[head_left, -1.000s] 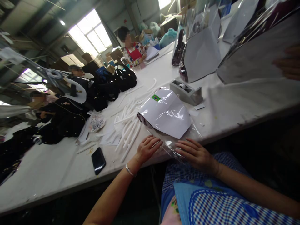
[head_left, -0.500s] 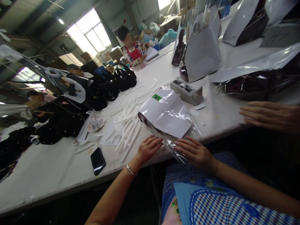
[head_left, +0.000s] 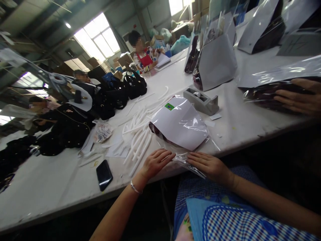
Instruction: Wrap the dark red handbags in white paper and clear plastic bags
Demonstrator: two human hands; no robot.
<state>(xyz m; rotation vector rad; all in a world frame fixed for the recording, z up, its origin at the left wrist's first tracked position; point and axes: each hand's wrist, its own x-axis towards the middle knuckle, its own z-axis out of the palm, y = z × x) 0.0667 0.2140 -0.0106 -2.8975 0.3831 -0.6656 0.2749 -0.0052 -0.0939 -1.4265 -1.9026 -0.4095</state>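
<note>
A clear plastic bag lies at the table's front edge, around a dark handbag largely covered by a white sheet with a green sticker. My left hand has its fingers close together on the near left edge of the plastic. Opposite it, my right hand grips the gathered loose end, and some plastic sticks out below the fingers. Both thumbs are hidden. Just behind the wrapped handbag stands a grey tape dispenser.
White tubes lie to the left, with a black phone nearer the edge. Black handbags line the far left. Wrapped handbags stand at the right, where another person's hand rests on one. Co-workers sit beyond.
The loose plastic end is now more crumpled and gathered between my hands, which have shifted slightly down. The other person's hand has moved up onto the wrapped handbag at the right.
</note>
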